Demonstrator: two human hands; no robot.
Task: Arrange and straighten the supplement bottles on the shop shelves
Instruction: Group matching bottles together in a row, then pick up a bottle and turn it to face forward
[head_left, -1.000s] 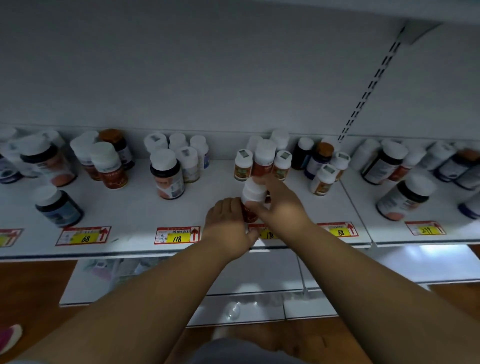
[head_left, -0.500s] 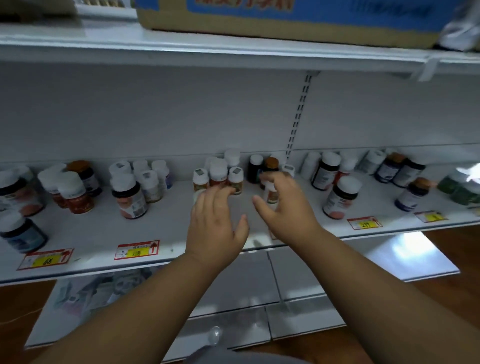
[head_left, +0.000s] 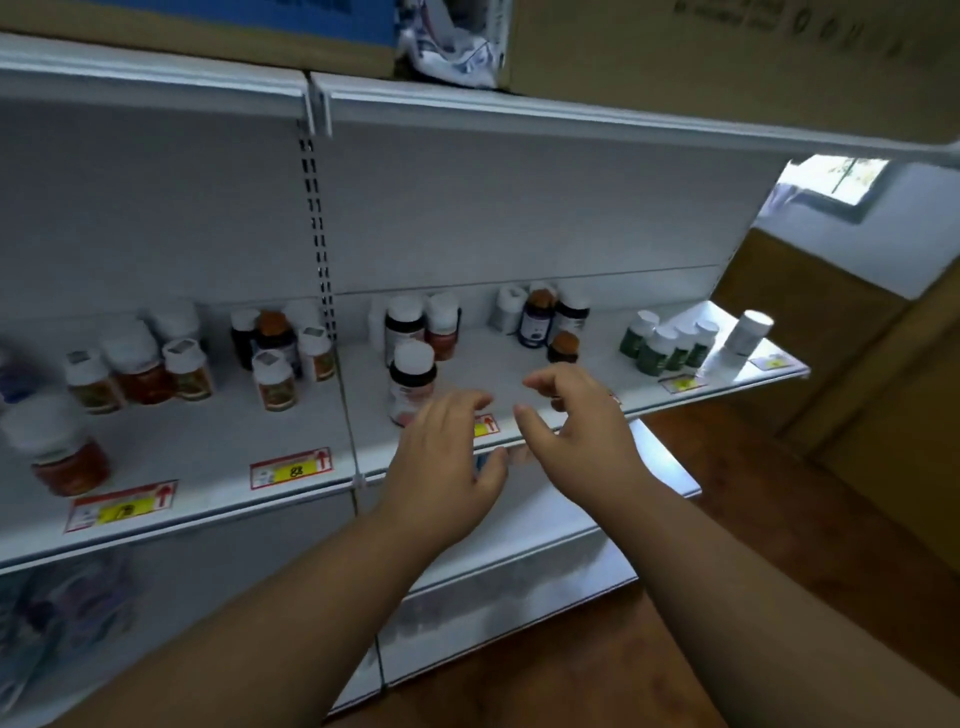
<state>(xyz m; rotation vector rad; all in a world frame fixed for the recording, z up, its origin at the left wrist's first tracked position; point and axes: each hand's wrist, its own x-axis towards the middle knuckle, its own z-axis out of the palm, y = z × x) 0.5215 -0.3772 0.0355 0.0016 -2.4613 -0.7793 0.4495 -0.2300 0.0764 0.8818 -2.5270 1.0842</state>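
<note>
- White-capped bottle (head_left: 410, 382) stands just beyond your left hand (head_left: 441, 457), fingers relaxed, empty.
- Your right hand (head_left: 576, 421) hovers loosely spread over the shelf (head_left: 208, 452).

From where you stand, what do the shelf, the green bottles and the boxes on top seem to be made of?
The shelf looks like white painted metal: thin edge, smooth sheen, slotted upright behind. The green bottles seem to be plastic with matte white caps, though tinted glass cannot be excluded. The boxes on top look like brown cardboard, dull and printed. Both hands, the left hand and the right hand, hold nothing.
</note>
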